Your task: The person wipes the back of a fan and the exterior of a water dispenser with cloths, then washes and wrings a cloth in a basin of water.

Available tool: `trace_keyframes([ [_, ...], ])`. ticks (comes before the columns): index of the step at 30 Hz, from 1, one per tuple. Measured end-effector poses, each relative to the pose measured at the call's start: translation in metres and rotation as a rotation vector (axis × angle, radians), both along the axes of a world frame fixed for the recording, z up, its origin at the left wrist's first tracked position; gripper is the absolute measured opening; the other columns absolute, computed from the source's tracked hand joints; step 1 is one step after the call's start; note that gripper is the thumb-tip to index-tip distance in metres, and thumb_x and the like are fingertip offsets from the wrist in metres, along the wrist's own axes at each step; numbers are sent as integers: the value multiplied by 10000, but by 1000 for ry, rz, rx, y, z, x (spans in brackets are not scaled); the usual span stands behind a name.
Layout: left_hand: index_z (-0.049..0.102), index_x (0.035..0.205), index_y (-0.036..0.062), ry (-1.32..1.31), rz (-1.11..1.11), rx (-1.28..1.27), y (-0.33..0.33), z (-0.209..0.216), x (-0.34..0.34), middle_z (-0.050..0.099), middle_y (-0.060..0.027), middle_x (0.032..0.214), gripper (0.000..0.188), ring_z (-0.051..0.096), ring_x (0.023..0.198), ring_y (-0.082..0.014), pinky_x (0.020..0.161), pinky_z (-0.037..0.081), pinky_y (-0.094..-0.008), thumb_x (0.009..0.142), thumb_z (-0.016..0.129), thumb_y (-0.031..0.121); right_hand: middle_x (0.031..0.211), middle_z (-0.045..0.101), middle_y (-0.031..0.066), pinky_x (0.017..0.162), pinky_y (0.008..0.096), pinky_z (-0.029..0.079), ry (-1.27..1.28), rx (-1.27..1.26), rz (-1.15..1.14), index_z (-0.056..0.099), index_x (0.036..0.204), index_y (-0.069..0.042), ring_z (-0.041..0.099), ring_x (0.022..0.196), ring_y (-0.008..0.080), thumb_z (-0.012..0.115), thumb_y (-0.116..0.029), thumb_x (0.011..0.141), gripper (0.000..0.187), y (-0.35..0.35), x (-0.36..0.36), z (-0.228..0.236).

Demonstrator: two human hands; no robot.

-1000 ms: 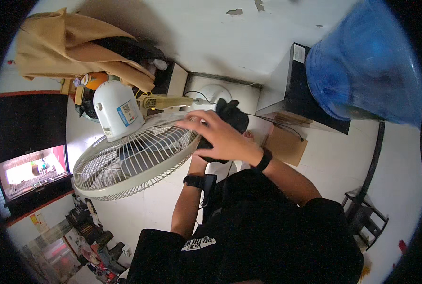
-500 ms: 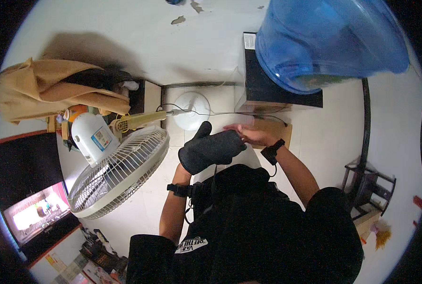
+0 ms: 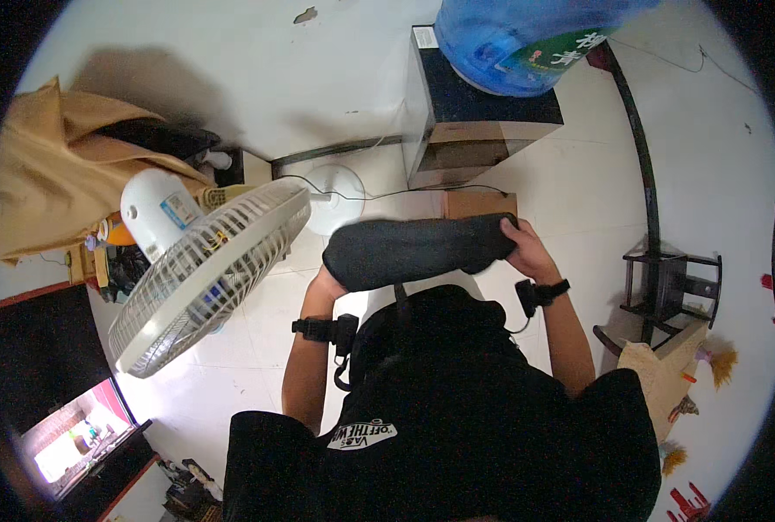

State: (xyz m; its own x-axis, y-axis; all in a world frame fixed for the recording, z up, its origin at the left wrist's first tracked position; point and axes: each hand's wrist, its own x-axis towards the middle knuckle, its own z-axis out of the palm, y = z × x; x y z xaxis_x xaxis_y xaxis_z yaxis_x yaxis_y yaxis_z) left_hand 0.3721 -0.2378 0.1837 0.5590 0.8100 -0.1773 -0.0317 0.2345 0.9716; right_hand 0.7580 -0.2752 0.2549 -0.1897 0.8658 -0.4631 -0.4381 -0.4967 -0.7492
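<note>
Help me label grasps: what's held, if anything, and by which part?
A long black fabric mitt, held by its right end in the right grip; left grip mostly hidden.

A head-worn fisheye looks down past the torso to floor.

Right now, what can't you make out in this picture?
In the head view:
Left hand: mostly hidden by the black cloth.
Right hand: partly hidden behind that cloth.
Fan pole: partly hidden by the wire cage.
Blue bottle: upper part cut off by the picture's top edge.
</note>
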Motion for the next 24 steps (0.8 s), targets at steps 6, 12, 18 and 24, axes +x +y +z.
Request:
trace_keyframes([
  [6, 549, 1216, 28, -161, -45, -524, -52, 26, -6, 592, -65, 1232, 376, 574, 1086, -204, 977, 444, -347, 871, 604, 169, 1014, 660, 97, 823, 337, 522, -36, -64, -23, 578, 1108, 54, 647, 896, 192, 522, -214, 958, 312, -58, -8, 34],
  [12, 538, 1212, -4, -143, -25, -365, -68, 12, 10, 593, -107, 1225, 418, 563, 1108, -230, 994, 431, -349, 835, 636, 148, 1102, 630, 130, 880, 356, 505, -63, -104, -17, 544, 1171, 64, 630, 972, 218, 506, -203, 962, 342, -70, -4, 45],
  [18, 598, 1133, 5, -496, 277, -1035, -54, 40, 28, 668, -117, 1059, 379, 646, 937, -252, 877, 510, -376, 938, 408, 269, 1236, 562, 158, 962, 385, 476, 65, -17, -121, 442, 1293, 56, 579, 1102, 243, 490, -192, 966, 413, -75, 1, 52],
  [24, 543, 1131, -50, -133, 238, -806, -49, 63, 84, 639, -124, 1068, 385, 670, 869, -204, 765, 563, -319, 923, 544, 273, 1162, 609, 110, 874, 352, 529, -34, -91, -28, 484, 1260, 19, 619, 1024, 216, 582, -153, 915, 397, -75, 50, 32],
])
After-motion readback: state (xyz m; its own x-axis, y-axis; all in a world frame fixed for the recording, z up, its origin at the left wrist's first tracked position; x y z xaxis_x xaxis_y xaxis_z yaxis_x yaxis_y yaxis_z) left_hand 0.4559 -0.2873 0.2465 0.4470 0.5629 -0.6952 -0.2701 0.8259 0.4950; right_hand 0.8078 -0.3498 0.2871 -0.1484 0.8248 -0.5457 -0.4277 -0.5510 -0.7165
